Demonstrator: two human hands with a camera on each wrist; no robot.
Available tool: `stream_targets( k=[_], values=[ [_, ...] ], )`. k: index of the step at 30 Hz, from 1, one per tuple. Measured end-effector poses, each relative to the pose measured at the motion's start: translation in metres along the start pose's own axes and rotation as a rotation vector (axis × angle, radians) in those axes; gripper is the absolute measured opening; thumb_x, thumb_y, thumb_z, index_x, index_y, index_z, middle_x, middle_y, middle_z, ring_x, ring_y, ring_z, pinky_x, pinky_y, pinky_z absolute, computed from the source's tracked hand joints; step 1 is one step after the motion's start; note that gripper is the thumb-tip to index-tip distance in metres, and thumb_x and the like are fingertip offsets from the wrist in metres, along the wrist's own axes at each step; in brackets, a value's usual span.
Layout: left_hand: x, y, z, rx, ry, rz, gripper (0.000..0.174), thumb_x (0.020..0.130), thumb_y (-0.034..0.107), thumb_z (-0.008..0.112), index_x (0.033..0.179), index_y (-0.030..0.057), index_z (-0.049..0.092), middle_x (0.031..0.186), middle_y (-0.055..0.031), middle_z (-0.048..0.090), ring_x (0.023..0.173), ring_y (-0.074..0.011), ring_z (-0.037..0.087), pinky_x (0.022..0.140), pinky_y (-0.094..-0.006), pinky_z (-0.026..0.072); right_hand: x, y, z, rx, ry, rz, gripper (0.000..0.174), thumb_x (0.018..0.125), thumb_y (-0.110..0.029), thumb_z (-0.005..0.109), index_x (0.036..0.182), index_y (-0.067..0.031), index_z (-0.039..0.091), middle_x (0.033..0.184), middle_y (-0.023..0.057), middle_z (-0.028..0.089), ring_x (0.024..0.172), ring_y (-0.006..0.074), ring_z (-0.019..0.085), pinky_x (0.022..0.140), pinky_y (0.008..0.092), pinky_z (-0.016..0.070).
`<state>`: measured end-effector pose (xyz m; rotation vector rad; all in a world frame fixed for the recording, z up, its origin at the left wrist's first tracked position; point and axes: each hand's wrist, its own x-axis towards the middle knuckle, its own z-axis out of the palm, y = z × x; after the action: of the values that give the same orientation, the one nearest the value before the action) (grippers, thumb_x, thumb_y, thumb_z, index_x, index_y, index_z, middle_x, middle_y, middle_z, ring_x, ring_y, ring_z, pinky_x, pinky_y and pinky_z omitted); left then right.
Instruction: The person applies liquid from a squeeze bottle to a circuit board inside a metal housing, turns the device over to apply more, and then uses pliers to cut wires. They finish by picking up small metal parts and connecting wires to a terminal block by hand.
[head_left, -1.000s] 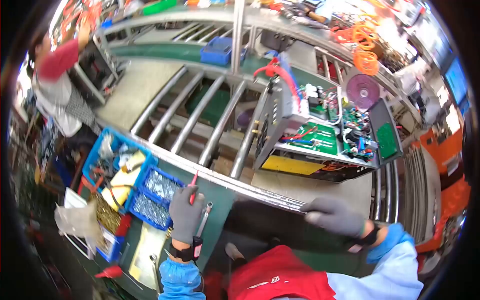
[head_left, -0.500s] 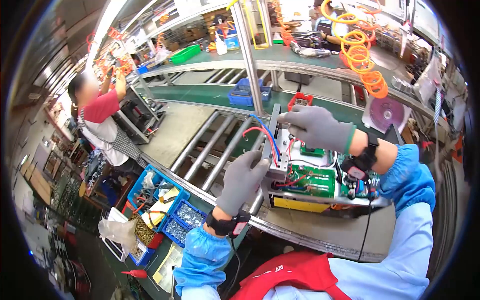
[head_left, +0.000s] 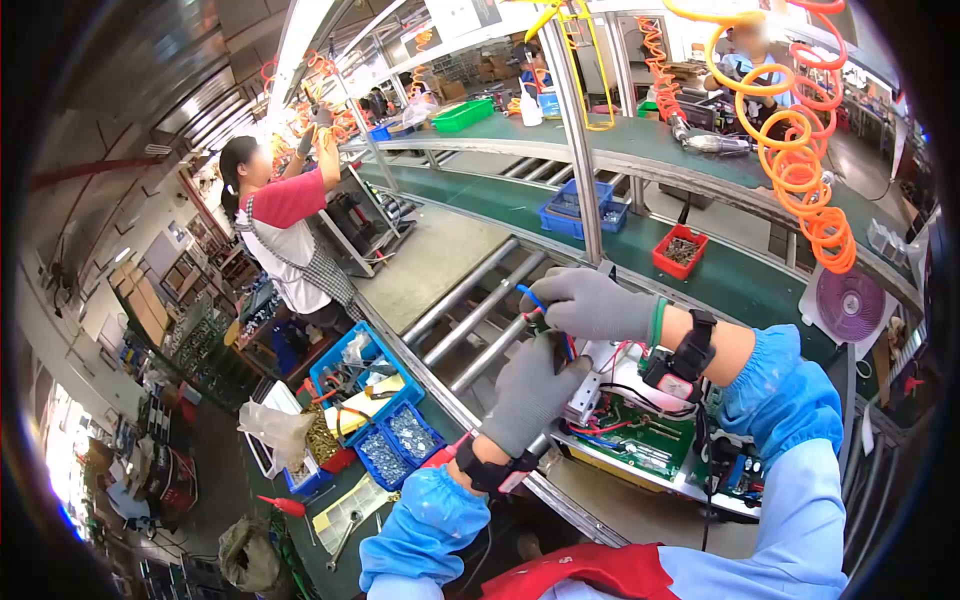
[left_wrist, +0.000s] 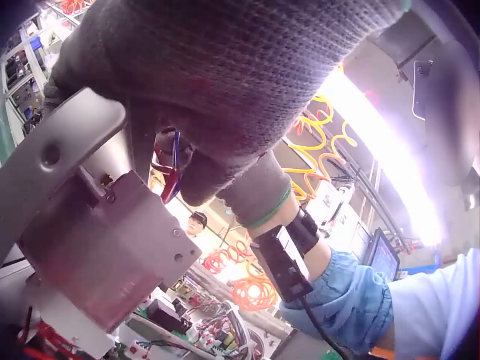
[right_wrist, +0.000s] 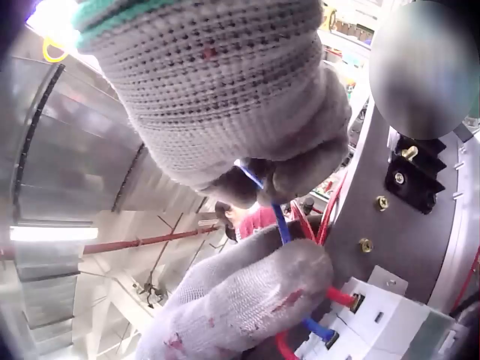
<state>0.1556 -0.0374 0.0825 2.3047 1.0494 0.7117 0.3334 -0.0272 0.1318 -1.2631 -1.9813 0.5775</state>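
R hand (head_left: 592, 303) fingers pinch blue wire (right_wrist: 280, 219); L hand (head_left: 525, 393) clamps wire bundle (right_wrist: 339, 297) by panel (right_wrist: 420, 232). Wiring step, I reckon. Next needs gentle routing.

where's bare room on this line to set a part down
Bare: the flat grey board beside the steel rollers, and the green belt left of the blue plastic crate and right of the small red bin. Crowded: the blue screw trays, and the open metal chassis, where left hand and right hand grip red and blue wires.
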Motion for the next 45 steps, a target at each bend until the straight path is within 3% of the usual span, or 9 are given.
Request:
stream_targets(
  k=[4, 7, 11, 19, 24, 30, 36, 39, 45],
  values=[
    [-0.002, 0.002, 0.007, 0.086, 0.084, -0.006, 0.04, 0.085, 0.032, 0.068, 0.115, 0.0046, 0.064, 0.081, -0.0151, 0.065, 0.077, -0.0311, 0.067, 0.072, -0.0425, 0.0514, -0.003, -0.02, -0.017, -0.743, -0.19, -0.194, 0.035, 0.078, -0.015, 0.069, 0.113, -0.0143, 0.071, 0.109, 0.0107, 0.06, 0.107, 0.0305, 0.059, 0.089, 0.0416, 0.0485],
    [-0.002, 0.002, 0.005, 0.054, 0.02, -0.045, 0.041, 0.088, 0.042, 0.067, 0.115, 0.0108, 0.061, 0.1, -0.0151, 0.067, 0.093, -0.0353, 0.067, 0.081, -0.0473, 0.0525, 0.004, -0.002, -0.014, -0.94, -0.229, -0.254, 0.026, 0.078, -0.018, 0.071, 0.104, -0.0182, 0.071, 0.11, 0.008, 0.06, 0.108, 0.0281, 0.059, 0.089, 0.0421, 0.0489],
    [0.002, 0.003, -0.002, 0.01, -0.021, -0.057, 0.04, 0.088, 0.039, 0.066, 0.116, 0.0104, 0.062, 0.096, -0.0148, 0.068, 0.091, -0.0347, 0.068, 0.081, -0.0466, 0.052, -0.007, -0.005, -0.039, -1.089, -0.06, -0.397, 0.019, 0.078, -0.018, 0.069, 0.097, -0.0163, 0.07, 0.103, 0.006, 0.061, 0.103, 0.0248, 0.06, 0.085, 0.04, 0.0488],
    [0.036, 0.018, -0.011, 0.122, -0.031, -0.002, 0.041, 0.086, 0.041, 0.064, 0.088, 0.0007, 0.061, 0.078, -0.021, 0.065, 0.078, -0.0384, 0.066, 0.073, -0.048, 0.0489, -0.052, 0.04, -0.059, -0.614, 0.099, 0.052, 0.021, 0.08, -0.019, 0.065, 0.095, -0.0053, 0.069, 0.097, 0.018, 0.065, 0.095, 0.0351, 0.066, 0.082, 0.0451, 0.0529],
    [0.035, 0.013, -0.002, 0.061, 0.035, 0.01, 0.033, 0.086, 0.033, 0.066, 0.095, 0.0019, 0.063, 0.085, -0.0199, 0.066, 0.083, -0.0389, 0.066, 0.074, -0.0487, 0.0495, -0.052, 0.055, -0.052, 0.0, 0.078, 0.418, 0.021, 0.082, -0.018, 0.061, 0.093, -0.0002, 0.066, 0.074, 0.0138, 0.066, 0.066, 0.0213, 0.065, 0.064, 0.0358, 0.0535],
    [0.032, 0.009, -0.007, -0.228, 0.097, -0.034, 0.027, 0.086, 0.02, 0.067, 0.098, -0.0034, 0.062, 0.085, -0.0157, 0.066, 0.079, -0.0239, 0.066, 0.074, -0.038, 0.0509, -0.049, 0.069, -0.041, 0.145, 0.175, 0.456, 0.02, 0.082, -0.015, 0.063, 0.094, 0.0007, 0.066, 0.076, 0.0101, 0.068, 0.068, 0.0169, 0.066, 0.065, 0.0314, 0.0538],
    [0.031, -0.001, -0.003, -0.361, 0.125, 0.04, 0.027, 0.086, 0.019, 0.067, 0.101, -0.0027, 0.064, 0.084, -0.014, 0.067, 0.077, -0.0225, 0.065, 0.075, -0.0371, 0.0513, -0.047, 0.073, -0.033, 0.219, 0.248, 0.413, 0.021, 0.079, -0.011, 0.064, 0.093, 0.0037, 0.065, 0.08, 0.012, 0.069, 0.07, 0.0178, 0.067, 0.067, 0.0336, 0.0548],
    [0.032, -0.003, -0.004, -0.351, 0.069, -0.007, 0.026, 0.086, 0.018, 0.067, 0.103, -0.0016, 0.066, 0.088, -0.0136, 0.067, 0.08, -0.0211, 0.065, 0.076, -0.0362, 0.051, -0.046, 0.083, -0.023, 0.301, 0.324, 0.415, 0.022, 0.078, -0.011, 0.064, 0.094, 0.0041, 0.066, 0.084, 0.0155, 0.069, 0.074, 0.0213, 0.068, 0.07, 0.0362, 0.0548],
    [0.029, 0.009, -0.007, -0.212, 0.01, 0.216, 0.025, 0.088, 0.018, 0.067, 0.106, 0.0006, 0.069, 0.086, -0.0089, 0.066, 0.077, -0.0155, 0.06, 0.072, -0.0312, 0.0487, -0.039, 0.084, -0.008, -0.073, 0.435, 0.483, 0.027, 0.082, -0.018, 0.07, 0.099, 0.0036, 0.065, 0.095, 0.0234, 0.069, 0.089, 0.0332, 0.069, 0.078, 0.0408, 0.0537]
  ],
)
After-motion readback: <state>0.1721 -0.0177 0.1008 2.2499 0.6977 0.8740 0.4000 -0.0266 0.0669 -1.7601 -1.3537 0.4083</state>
